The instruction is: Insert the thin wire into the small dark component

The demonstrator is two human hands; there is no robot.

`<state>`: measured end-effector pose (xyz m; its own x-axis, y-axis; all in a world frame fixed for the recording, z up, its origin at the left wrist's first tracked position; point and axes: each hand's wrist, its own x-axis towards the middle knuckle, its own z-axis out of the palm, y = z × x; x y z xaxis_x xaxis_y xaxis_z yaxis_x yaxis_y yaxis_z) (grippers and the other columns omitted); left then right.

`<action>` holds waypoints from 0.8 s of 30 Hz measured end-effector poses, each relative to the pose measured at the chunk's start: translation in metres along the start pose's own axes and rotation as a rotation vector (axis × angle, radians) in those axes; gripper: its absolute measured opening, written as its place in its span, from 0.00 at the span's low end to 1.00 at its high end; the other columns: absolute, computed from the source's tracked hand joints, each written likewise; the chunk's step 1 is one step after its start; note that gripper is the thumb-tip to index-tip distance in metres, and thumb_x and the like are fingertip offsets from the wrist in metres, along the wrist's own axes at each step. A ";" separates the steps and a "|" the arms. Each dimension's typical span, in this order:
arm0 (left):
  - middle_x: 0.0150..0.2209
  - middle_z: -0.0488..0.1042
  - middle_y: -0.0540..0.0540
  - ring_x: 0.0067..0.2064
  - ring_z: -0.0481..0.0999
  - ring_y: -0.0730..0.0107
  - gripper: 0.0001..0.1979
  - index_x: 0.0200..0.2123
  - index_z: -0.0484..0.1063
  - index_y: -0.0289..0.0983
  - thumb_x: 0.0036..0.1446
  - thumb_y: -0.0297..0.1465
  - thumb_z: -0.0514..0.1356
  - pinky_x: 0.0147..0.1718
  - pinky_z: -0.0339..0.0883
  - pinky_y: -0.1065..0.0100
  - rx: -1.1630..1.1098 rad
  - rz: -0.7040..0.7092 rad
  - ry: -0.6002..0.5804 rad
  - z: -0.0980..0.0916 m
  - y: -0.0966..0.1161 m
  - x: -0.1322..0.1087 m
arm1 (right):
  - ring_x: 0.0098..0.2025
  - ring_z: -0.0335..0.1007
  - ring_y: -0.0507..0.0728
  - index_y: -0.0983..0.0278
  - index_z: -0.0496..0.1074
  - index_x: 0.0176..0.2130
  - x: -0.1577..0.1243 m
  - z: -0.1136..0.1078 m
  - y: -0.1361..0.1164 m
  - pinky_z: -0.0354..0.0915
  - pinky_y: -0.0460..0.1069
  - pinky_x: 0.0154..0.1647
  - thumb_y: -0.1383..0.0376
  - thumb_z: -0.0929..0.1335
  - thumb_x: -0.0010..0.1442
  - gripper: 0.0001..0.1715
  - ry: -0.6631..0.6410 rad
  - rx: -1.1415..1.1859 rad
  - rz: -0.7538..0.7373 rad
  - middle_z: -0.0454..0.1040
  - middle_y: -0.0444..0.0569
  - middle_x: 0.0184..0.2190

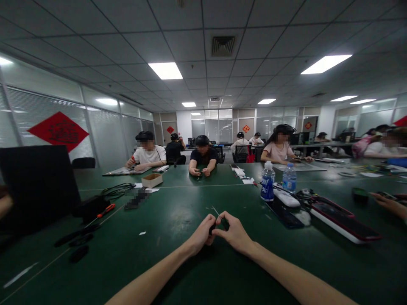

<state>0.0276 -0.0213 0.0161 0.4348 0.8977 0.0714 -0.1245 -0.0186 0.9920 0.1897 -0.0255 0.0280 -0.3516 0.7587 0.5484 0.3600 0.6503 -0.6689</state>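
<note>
Over the green table (178,258), straight ahead of me, my two hands are close together. The fingers of my left hand (201,235) are closed around a small black object (212,229), mostly hidden by the fingers. In my right hand (235,233) is a thin metal tool (217,212) with a dark handle, its shaft pointing up and to the left. The thumb of the right hand reaches to the black object. Whether the tool touches that object cannot be made out.
On the left are a black monitor-like panel (36,186), an orange-handled screwdriver (106,210), black parts (79,253) and a small box (151,180). Bottles (267,182), a white device (286,197) and a red-edged case (345,220) stand right. People sit around the table.
</note>
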 end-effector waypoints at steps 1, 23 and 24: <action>0.20 0.53 0.56 0.18 0.47 0.81 0.17 0.36 0.59 0.40 0.56 0.48 0.48 0.16 0.40 0.77 0.000 0.000 0.000 0.000 0.000 0.000 | 0.28 0.62 0.51 0.62 0.65 0.36 0.000 0.000 0.000 0.59 0.45 0.28 0.59 0.72 0.49 0.16 0.001 -0.003 0.000 0.68 0.42 0.31; 0.21 0.54 0.57 0.16 0.49 0.83 0.19 0.34 0.57 0.40 0.54 0.50 0.50 0.16 0.40 0.79 -0.005 -0.039 0.071 0.000 -0.001 0.002 | 0.33 0.64 0.54 0.63 0.65 0.34 -0.002 0.005 -0.006 0.61 0.48 0.35 0.67 0.68 0.51 0.08 0.043 -0.133 -0.107 0.69 0.45 0.31; 0.21 0.54 0.57 0.16 0.49 0.83 0.18 0.34 0.57 0.40 0.54 0.49 0.51 0.16 0.41 0.79 -0.009 -0.045 0.062 0.000 -0.001 0.002 | 0.33 0.65 0.54 0.62 0.65 0.34 -0.002 0.004 -0.007 0.61 0.48 0.35 0.67 0.68 0.51 0.08 0.038 -0.133 -0.112 0.69 0.45 0.32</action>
<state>0.0286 -0.0200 0.0149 0.3842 0.9230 0.0200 -0.1145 0.0261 0.9931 0.1844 -0.0313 0.0292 -0.3637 0.6802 0.6364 0.4322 0.7284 -0.5315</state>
